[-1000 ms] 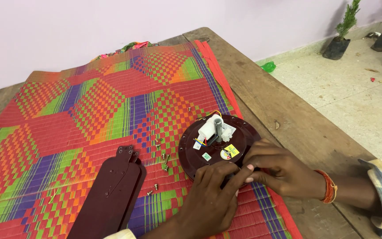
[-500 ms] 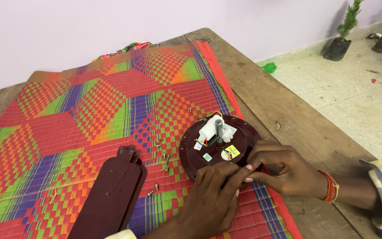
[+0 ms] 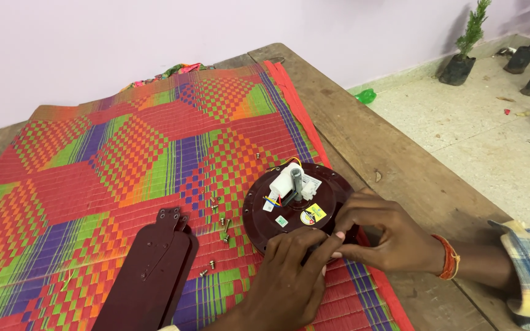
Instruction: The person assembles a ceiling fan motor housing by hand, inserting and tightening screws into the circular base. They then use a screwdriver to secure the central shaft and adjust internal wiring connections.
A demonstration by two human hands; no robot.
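Note:
A round dark-brown fan motor housing point(image 3: 264, 214) lies on a colourful woven mat point(image 3: 124, 153), with a white capacitor and grey shaft point(image 3: 289, 181) on top. My left hand point(image 3: 289, 276) rests on the housing's near rim, fingers curled together. My right hand point(image 3: 381, 236) meets it from the right, fingertips pinched at the same spot on the rim. What the fingertips pinch is hidden. Dark-brown fan blades point(image 3: 151, 276) lie stacked to the left. Several small screws point(image 3: 222, 230) are scattered between blades and housing.
The mat covers a worn wooden table point(image 3: 369, 141) whose right edge runs diagonally. Beyond it is a speckled floor with potted plants in black bags point(image 3: 461, 61) and a green scrap point(image 3: 366, 96). A pale wall stands behind the table.
The view has shifted slightly, so everything sits a little left and up. My right hand's fingers have curled closer onto the rim; both hands stay at the same spot.

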